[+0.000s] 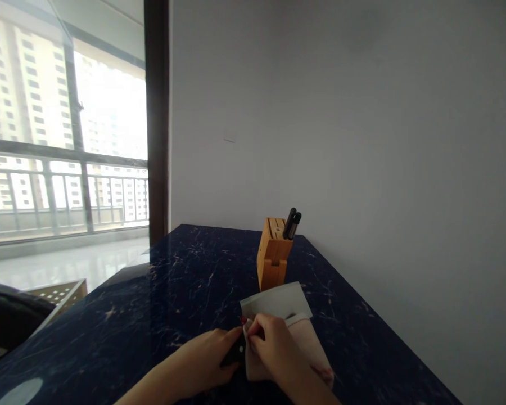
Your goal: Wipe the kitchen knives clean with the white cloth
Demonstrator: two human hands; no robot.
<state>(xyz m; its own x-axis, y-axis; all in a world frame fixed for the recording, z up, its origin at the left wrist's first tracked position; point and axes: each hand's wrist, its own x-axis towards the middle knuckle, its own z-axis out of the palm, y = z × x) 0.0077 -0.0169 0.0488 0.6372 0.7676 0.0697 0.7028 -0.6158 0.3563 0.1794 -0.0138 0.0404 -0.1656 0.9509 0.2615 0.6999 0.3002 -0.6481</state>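
Note:
A cleaver with a broad grey blade (pixel 276 301) and a black handle lies over the dark marble table (pixel 172 292) near its front edge. My left hand (pixel 206 360) is closed round the black handle (pixel 236 353). My right hand (pixel 274 349) pinches a pale pink cloth (pixel 307 343) against the base of the blade. Part of the blade is hidden under the cloth and my fingers.
A wooden knife block (pixel 273 253) with two black handles (pixel 292 223) stands just behind the cleaver, near the white wall. A large window with a railing is at the left. A dark bag (pixel 8 323) and a wooden crate (pixel 61 292) sit beyond the table's left edge.

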